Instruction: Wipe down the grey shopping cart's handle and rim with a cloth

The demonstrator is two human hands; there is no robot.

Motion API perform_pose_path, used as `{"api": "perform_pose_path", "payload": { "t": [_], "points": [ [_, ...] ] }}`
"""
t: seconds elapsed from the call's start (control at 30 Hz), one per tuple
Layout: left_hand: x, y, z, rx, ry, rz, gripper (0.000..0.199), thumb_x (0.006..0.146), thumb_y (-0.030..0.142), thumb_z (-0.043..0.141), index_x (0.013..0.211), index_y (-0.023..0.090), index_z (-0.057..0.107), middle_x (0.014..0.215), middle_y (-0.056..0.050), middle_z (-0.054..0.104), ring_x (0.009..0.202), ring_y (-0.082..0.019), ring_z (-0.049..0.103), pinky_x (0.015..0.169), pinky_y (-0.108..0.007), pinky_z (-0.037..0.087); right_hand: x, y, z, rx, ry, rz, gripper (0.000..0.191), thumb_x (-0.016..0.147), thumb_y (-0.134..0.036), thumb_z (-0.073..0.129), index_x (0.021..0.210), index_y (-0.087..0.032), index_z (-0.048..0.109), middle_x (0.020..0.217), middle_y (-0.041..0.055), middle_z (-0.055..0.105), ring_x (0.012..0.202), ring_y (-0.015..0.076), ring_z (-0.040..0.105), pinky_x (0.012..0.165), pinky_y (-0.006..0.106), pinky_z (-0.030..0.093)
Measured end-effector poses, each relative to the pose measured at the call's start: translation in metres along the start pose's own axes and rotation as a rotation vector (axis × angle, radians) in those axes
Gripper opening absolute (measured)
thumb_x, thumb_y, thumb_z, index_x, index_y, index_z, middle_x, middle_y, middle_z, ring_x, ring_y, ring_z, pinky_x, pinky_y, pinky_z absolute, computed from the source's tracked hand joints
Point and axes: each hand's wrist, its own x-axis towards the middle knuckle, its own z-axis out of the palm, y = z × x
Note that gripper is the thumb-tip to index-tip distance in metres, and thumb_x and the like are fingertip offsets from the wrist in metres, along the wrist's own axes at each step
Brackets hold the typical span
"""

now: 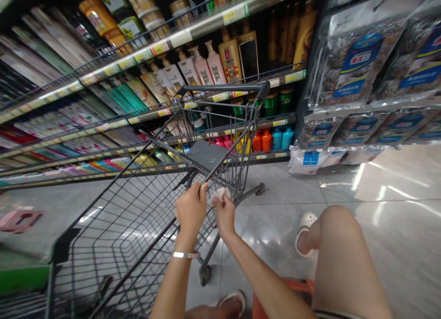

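A grey wire shopping cart [151, 245] stands in front of me, with its handlebar [223, 87] on the far side and a grey fold-down seat flap [206, 154] below it. My left hand [191, 206], with a silver bracelet at the wrist, is closed around the cart's upper side rail. Just to its right, my right hand [224, 213] pinches a crumpled white wipe [220, 196] against the wire side. Whether the wipe touches the wires cannot be made out exactly. The cart's basket shows bare wire mesh.
Shelves of bottles [165, 80] run behind the cart. Packs of steel scourers [358, 61] hang at the right. A red stool [299, 287] is under me, on a grey tiled floor [275, 227]. A pink stool [20, 221] and a green object [24, 278] are at the left.
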Motion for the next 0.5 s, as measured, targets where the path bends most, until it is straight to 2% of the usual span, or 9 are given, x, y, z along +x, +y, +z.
{"api": "perform_pose_path", "payload": {
  "t": [0.07,0.17,0.27,0.4,0.5],
  "points": [
    [0.000,-0.001,0.000,0.010,0.002,0.002,0.035,0.093,0.043,0.038,0.077,0.020,0.058,0.070,-0.004,0.069,0.063,-0.017,0.059,0.056,-0.026,0.022,0.004,-0.003,0.000,-0.147,0.025,-0.073,0.013,0.075,-0.027,0.057,0.077,-0.017,0.064,0.083,0.0034,0.060,0.074,0.0155,0.054,0.069,0.026,0.044],
    [0.000,-0.002,0.002,0.022,0.007,0.006,0.035,0.093,0.043,0.038,0.076,0.019,0.058,0.069,-0.004,0.069,0.061,-0.017,0.059,0.056,-0.026,0.022,0.005,0.000,-0.002,-0.243,0.013,-0.134,0.008,0.072,-0.019,0.058,0.077,-0.017,0.063,0.081,0.0022,0.056,0.072,0.0146,0.053,0.068,0.025,0.043],
    [0.000,-0.003,0.003,0.023,0.024,0.012,0.035,0.093,0.043,0.038,0.076,0.019,0.057,0.069,-0.004,0.069,0.061,-0.017,0.058,0.056,-0.026,0.022,0.002,0.009,-0.006,-0.249,0.031,-0.174,0.002,0.071,-0.019,0.059,0.073,-0.018,0.058,0.080,0.0009,0.054,0.071,0.0141,0.052,0.064,0.024,0.042],
    [-0.001,-0.003,0.004,0.014,0.035,0.023,0.034,0.093,0.043,0.039,0.080,0.019,0.059,0.071,-0.004,0.069,0.062,-0.017,0.058,0.057,-0.025,0.023,-0.006,0.022,-0.008,-0.221,0.061,-0.254,0.006,0.073,-0.020,0.059,0.072,-0.020,0.053,0.078,-0.0014,0.050,0.070,0.0130,0.047,0.063,0.023,0.040],
    [-0.002,-0.003,0.005,0.024,0.044,0.026,0.033,0.093,0.042,0.040,0.084,0.019,0.062,0.071,-0.004,0.069,0.062,-0.016,0.058,0.057,-0.026,0.023,-0.014,0.040,-0.010,-0.217,0.057,-0.237,0.009,0.074,-0.020,0.058,0.071,-0.021,0.050,0.073,-0.0033,0.048,0.066,0.0120,0.043,0.062,0.022,0.039]
  ]
}}
